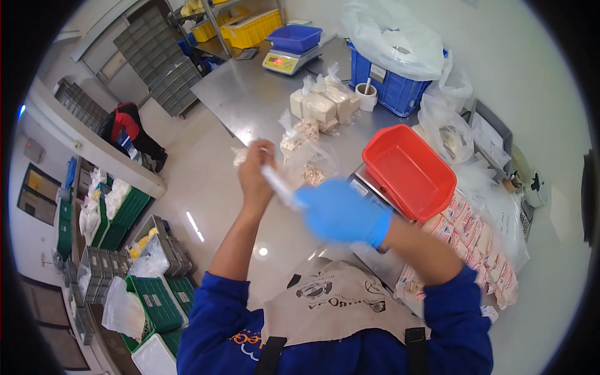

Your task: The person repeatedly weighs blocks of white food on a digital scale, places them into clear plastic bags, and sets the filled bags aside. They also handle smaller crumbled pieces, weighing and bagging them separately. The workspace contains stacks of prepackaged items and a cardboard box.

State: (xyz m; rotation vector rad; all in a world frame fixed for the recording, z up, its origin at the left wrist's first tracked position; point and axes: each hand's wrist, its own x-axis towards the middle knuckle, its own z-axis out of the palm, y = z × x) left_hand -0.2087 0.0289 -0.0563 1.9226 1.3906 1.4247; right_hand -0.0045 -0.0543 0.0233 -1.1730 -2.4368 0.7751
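Beside gloved hand [344,211], red tub [407,170], packets [470,240]

Far ahead of the left hand [257,178], a bright yellow plastic crate [253,30] sits on a metal rack [217,29]. A tall stack of grey plastic crates [156,56] stands ahead and to the left of that hand. Well off to its left, a person in red and black clothes [128,119] bends over. Green plastic crates [153,301] stand low down, behind and left of that hand.
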